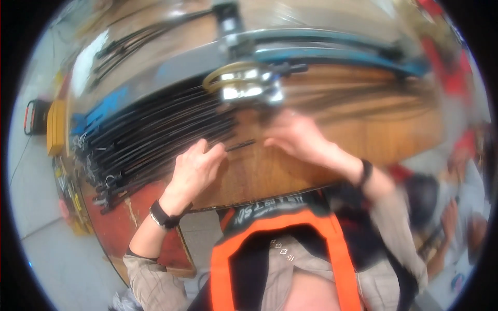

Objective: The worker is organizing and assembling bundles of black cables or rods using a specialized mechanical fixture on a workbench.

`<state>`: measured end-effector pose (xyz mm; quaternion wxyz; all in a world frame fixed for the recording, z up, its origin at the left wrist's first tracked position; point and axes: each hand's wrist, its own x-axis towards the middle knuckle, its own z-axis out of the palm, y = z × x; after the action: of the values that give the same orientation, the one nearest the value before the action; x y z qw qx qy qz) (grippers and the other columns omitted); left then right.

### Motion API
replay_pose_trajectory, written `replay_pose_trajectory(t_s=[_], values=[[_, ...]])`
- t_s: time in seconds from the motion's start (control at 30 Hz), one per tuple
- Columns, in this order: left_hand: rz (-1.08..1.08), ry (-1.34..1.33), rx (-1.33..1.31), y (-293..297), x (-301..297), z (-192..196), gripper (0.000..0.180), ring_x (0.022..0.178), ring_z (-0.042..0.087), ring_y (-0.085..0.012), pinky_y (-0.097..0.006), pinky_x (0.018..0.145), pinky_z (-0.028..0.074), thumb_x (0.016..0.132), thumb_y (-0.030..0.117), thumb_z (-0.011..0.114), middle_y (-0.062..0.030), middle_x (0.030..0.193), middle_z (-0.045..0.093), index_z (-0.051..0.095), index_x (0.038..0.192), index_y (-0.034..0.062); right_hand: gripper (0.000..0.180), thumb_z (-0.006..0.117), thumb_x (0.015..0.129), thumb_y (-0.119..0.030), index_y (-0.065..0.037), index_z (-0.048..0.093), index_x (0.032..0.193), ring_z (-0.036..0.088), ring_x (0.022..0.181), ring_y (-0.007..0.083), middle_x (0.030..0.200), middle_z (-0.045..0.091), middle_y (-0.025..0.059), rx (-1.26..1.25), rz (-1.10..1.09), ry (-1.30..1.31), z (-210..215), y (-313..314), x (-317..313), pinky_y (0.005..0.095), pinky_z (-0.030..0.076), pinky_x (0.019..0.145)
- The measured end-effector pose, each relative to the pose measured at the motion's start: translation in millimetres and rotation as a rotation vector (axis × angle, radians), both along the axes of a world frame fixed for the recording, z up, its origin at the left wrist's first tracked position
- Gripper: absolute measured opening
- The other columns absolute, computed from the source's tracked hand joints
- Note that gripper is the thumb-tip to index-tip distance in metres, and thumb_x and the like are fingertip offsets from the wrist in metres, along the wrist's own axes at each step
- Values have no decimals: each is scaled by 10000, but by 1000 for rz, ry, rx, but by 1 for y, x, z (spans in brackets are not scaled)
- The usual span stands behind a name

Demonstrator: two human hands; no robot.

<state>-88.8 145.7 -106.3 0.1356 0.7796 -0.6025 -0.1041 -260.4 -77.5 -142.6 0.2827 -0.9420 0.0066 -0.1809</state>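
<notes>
My left hand (196, 167) pinches a thin black rod (239, 145) that lies across the wooden workbench (332, 150). The rod's free end points right toward my right hand (295, 136), which rests flat and blurred on the bench just beyond that end; whether it touches the rod is unclear. To the left of my left hand lies a thick bundle of long black rods (155, 137), fanned out over the bench.
A metal clamp-like fixture with a yellowish ring (244, 84) stands behind the hands. Blue bars (332, 53) run along the bench's back. A yellow box (56, 127) sits at the far left edge. Another person (456, 223) crouches at the lower right.
</notes>
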Motion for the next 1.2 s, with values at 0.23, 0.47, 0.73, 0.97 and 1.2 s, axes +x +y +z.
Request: replay_pose_trajectory(t_s=[0.23, 0.47, 0.73, 0.97, 1.2], values=[[-58, 5, -23, -25, -24, 16, 66, 555, 590, -322, -425, 462, 460, 917, 208, 610, -99, 654, 535, 584, 918, 147, 154, 747, 815, -205, -74, 704, 882, 644, 748, 305, 813, 670, 113, 324, -80, -73, -8, 9, -19, 392, 508, 638], [-124, -60, -2, -34, -37, 27, 83, 537, 585, -326, -432, 458, 452, 919, 204, 609, -89, 633, 541, 572, 893, 134, 176, 753, 796, -179, -48, 695, 898, 653, 747, 307, 750, 664, 101, 329, -113, -134, -13, 7, -35, 377, 523, 650], [-147, -79, -3, -74, -54, 53, 71, 654, 596, -349, -439, 554, 473, 908, 133, 597, -124, 758, 584, 570, 928, 71, 317, 762, 783, -150, -30, 680, 1065, 643, 824, 265, 965, 662, 74, -206, -13, -680, 12, -21, -25, 352, 525, 639], [-262, -368, -270, -136, -20, 133, 342, 723, 581, -321, -426, 619, 479, 848, -11, 573, -142, 795, 547, 596, 1184, 47, 445, 772, 798, -224, -82, 621, 1191, 642, 754, 233, 921, 670, 77, -281, -649, -375, -15, -174, -99, 322, 520, 599], [-426, -479, -142, -201, -26, 120, 534, 727, 570, -309, -415, 624, 478, 808, -37, 575, -130, 784, 535, 548, 1332, 65, 475, 778, 796, -278, -129, 603, 1213, 611, 653, 234, 764, 617, 77, -258, -644, -578, -10, -205, -100, 335, 502, 558]])
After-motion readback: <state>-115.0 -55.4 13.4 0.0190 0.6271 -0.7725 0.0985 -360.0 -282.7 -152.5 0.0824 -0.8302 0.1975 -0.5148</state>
